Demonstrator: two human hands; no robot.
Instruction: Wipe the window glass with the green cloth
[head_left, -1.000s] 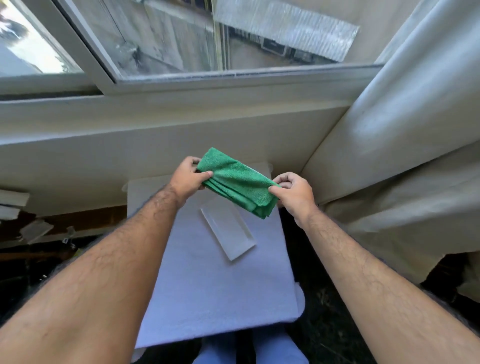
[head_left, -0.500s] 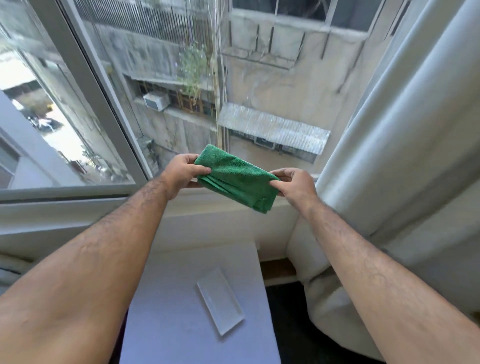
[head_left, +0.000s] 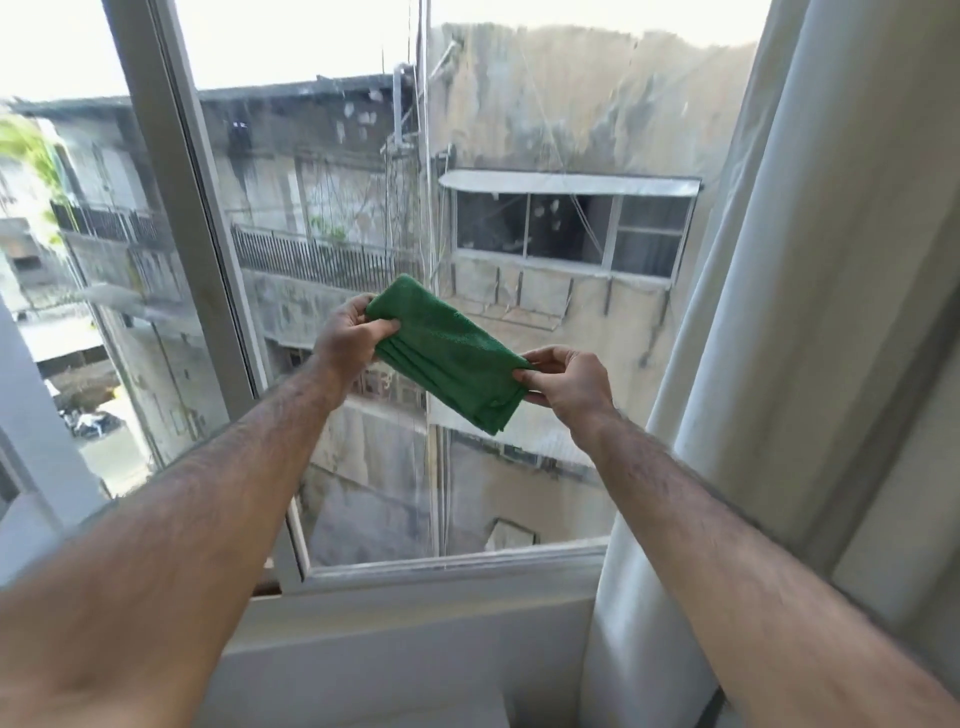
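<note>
Before window glass (head_left: 519, 130): one green cloth (head_left: 449, 353), two hands.

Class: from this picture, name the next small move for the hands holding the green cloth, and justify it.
Probably press the folded green cloth flat onto the window glass: the left hand and right hand only pinch its ends in front of the streaked pane.

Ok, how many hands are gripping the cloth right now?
2. The left hand pinches the cloth's upper left end; the right hand pinches its lower right edge, in front of the window glass.
</note>
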